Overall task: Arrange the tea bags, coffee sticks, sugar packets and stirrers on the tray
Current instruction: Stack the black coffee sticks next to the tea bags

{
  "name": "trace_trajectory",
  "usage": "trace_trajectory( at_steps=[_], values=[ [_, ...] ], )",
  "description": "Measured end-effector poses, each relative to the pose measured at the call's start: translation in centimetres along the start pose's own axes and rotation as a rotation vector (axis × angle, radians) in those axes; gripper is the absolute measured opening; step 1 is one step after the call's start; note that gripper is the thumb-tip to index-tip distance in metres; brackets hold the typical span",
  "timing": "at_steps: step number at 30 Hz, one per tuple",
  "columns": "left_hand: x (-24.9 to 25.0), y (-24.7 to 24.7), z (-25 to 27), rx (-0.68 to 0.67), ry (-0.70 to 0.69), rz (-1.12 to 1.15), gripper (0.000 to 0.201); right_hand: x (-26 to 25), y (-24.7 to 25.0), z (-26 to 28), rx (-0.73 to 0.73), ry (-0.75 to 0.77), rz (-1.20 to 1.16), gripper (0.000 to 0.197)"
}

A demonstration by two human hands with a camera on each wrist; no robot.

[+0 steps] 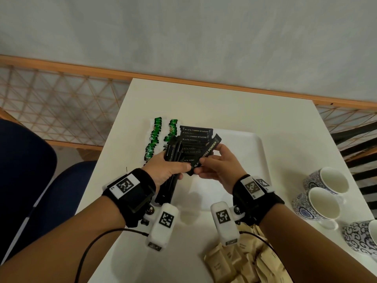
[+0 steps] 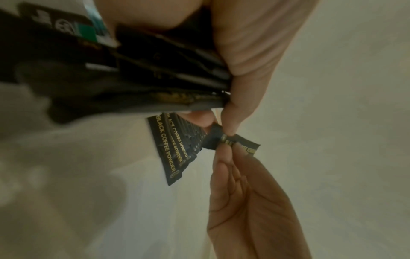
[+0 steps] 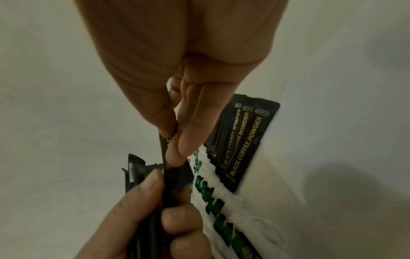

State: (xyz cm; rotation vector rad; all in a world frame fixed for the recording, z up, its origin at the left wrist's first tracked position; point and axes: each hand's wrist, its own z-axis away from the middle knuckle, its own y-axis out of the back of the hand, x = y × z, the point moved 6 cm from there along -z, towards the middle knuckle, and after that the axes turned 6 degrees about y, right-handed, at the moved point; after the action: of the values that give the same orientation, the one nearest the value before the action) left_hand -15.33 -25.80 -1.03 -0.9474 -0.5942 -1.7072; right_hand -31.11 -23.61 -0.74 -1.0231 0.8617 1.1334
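Note:
My left hand (image 1: 173,167) grips a bundle of black coffee sticks (image 1: 170,174) above the white tray (image 1: 253,160). My right hand (image 1: 212,162) pinches one black coffee stick (image 1: 208,154) at the top of that bundle, between thumb and fingers (image 3: 188,133). A row of black coffee sticks (image 1: 195,137) lies overlapped on the tray's far left part, also seen as the row of coffee sticks (image 2: 173,152) under my hands. Two rows of green and white tea bags (image 1: 155,137) lie left of them. Brown sugar packets (image 1: 244,264) are heaped at the near table edge.
Three blue-patterned cups (image 1: 322,193) stand on the white table (image 1: 204,103) at the right. A blue chair (image 1: 30,170) is at the left. The tray's right half (image 1: 244,180) is bare.

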Motion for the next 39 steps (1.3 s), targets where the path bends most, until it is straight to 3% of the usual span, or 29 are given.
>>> trace_trajectory(
  at_steps=[6, 10, 14, 17, 22, 31, 39],
  values=[
    [0.6, 0.3, 0.3, 0.084, -0.044, -0.160, 0.019, -0.7, 1.2, -0.2, 0.028, 0.103, 0.156, 0.038],
    [0.9, 1.2, 0.0, 0.156, -0.086, -0.249, 0.025, -1.4, 2.5, -0.5, 0.001, 0.150, 0.364, 0.024],
    [1.0, 1.9, -0.3, 0.182, -0.088, -0.232, 0.017, 0.2, 3.0, -0.2, -0.125, 0.048, 0.696, 0.021],
    [1.1, 2.3, -0.4, 0.195, -0.081, -0.154, 0.015, 0.8, 3.5, 0.0, -0.116, 0.038, 0.929, 0.009],
    [1.2, 3.4, -0.7, 0.246, -0.057, 0.004, 0.017, 2.0, 3.7, -1.0, -0.117, 0.065, 1.191, 0.012],
    [0.7, 4.0, -0.9, 0.243, -0.031, 0.078, 0.017, 1.7, 2.1, -3.1, -0.097, 0.203, 1.290, 0.012],
    [0.3, 3.6, -1.1, 0.227, -0.026, 0.085, 0.018, 1.9, 1.5, -3.1, -0.171, 0.224, 1.387, 0.027]
  ],
)
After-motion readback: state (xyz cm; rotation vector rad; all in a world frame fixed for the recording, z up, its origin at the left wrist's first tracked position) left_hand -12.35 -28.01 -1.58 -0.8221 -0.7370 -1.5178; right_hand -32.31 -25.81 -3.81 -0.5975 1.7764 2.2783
